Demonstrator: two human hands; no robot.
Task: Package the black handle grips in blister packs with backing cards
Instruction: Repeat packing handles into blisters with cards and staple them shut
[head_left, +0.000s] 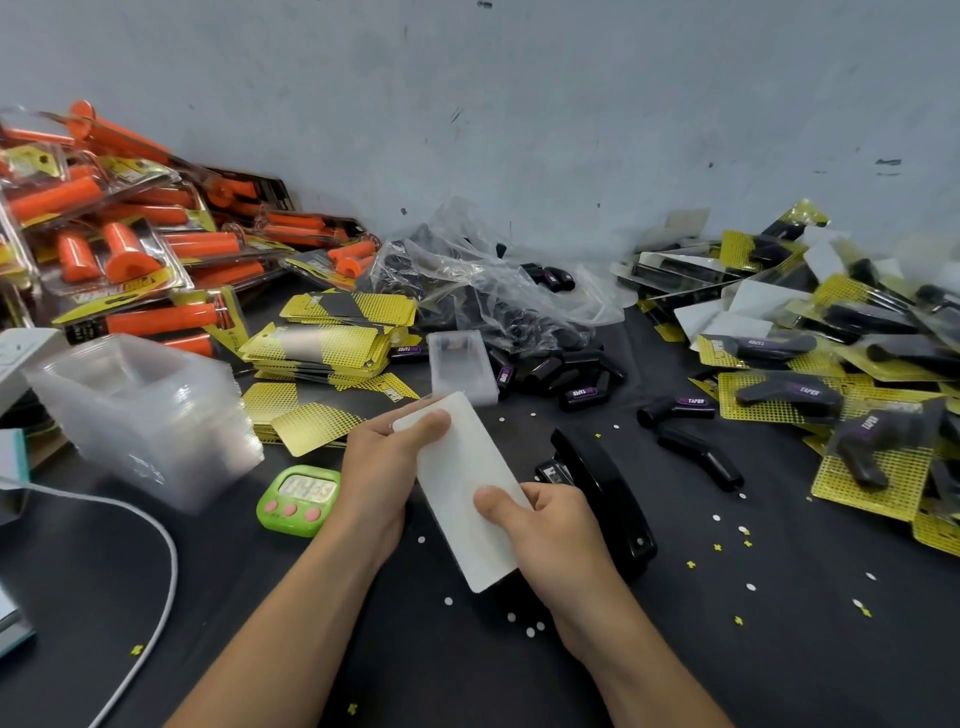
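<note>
We hold backing card (460, 470) white side up, left hand (379, 467) and right hand (553, 525) both pinching it; next probably stapler (608, 483), needs edges aligned

A scuffed pale grey wall (519, 104) (dark marks) rises behind a black table (779, 649).

The card (462, 483) shows only its white back; the other face is hidden. The fingers of the left hand (376, 467) and right hand (550, 525) lie behind the card; only the thumbs show. The right hand and card cover part of the stapler (602, 478). The timer (304, 493) digits are too blurred to read. The orange packs (104, 234) run off the left edge, the black packs (857, 395) off the right.
</note>
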